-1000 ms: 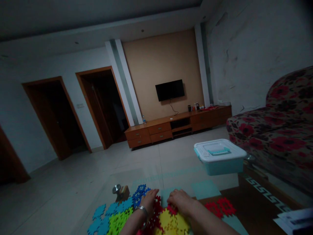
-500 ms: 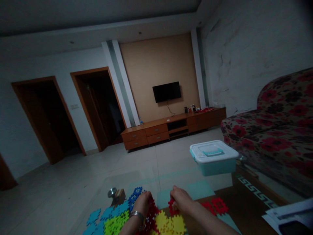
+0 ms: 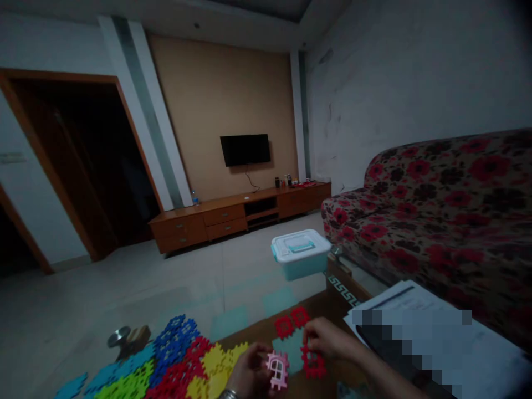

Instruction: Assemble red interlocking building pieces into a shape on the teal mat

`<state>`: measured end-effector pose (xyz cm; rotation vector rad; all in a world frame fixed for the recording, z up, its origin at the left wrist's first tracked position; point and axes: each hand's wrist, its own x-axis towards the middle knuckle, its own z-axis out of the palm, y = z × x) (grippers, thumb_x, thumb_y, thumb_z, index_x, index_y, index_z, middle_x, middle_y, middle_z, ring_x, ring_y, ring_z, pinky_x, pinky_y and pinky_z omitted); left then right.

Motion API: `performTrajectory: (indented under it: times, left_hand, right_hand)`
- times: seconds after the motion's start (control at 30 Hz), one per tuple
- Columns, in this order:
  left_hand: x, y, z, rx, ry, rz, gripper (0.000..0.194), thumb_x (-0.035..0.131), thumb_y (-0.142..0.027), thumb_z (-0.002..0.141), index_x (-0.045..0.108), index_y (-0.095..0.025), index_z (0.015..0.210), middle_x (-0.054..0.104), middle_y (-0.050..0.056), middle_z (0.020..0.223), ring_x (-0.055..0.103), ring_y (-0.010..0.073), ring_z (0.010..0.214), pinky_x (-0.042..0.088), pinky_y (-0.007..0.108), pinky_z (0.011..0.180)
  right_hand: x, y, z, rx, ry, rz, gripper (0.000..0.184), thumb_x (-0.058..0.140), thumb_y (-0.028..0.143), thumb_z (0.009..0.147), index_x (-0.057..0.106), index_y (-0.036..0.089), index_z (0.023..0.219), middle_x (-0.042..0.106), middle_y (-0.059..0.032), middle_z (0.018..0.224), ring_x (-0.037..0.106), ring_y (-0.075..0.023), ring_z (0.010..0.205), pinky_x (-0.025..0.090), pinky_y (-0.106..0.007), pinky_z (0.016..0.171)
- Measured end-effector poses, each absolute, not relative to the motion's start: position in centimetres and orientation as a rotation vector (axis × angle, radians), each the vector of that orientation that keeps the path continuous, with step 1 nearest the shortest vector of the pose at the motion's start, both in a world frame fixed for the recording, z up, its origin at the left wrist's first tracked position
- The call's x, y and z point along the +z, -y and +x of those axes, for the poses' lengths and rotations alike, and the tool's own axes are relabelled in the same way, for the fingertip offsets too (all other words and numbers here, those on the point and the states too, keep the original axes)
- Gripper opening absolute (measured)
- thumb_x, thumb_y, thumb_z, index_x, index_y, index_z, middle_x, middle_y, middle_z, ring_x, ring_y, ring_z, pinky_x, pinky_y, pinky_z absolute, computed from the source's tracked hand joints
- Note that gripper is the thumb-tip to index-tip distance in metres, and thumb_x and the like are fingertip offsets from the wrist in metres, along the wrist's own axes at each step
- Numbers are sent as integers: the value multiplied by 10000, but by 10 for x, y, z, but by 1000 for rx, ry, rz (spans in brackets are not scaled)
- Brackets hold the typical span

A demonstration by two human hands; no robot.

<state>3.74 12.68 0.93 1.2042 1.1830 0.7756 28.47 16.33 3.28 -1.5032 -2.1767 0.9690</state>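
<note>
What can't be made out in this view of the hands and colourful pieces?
All in the head view:
Papers: a pixelated patch hides their contents.
Left hand: its fingers partly hide the pink window-shaped piece.
Metal band on the left wrist: cut off by the bottom edge.
Doorway: too dark inside.

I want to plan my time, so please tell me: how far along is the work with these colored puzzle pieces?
Done: many blue, red, yellow and green interlocking plastic pieces already form one large joined sheet. In hand: the left hand holds a pink window piece, and the right hand touches a red piece. Left: two red pieces lie apart from the sheet.
</note>
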Motion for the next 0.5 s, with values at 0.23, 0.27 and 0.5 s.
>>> performTrajectory:
  times: [0.23, 0.27, 0.5]
  left_hand:
    - [-30, -105, 101, 625, -1311, 1373, 366, 714, -203, 468, 524, -234, 779, 601, -30, 724, 621, 190, 750, 484, 301, 705]
    - [-30, -104, 103, 617, -1345, 1403, 377, 716, -177, 469, 560, -230, 808, 635, -3, 813, 630, 218, 855, 490, 315, 770]
    - [8, -98, 123, -38, -1415, 2243, 539, 552, -73, 769, 544, -215, 1289, 449, 135, 1454, 397, 262, 1345, 317, 386, 1113]
  right_hand:
    - [23, -141, 330, 791, 2252, -1640, 367, 736, 113, 591, 724, 188, 950, 662, -68, 1024, 573, -248, 976, 406, -293, 797]
    - [22, -139, 332, 778, 2278, -1631, 452, 776, 119, 550, 713, 200, 990, 644, -68, 1071, 551, -261, 1021, 399, -303, 830]
    - [11, -118, 323, 645, 2456, -1606, 688, 827, 197, 545, 595, 223, 1192, 544, -97, 1224, 480, -298, 1133, 370, -376, 943]
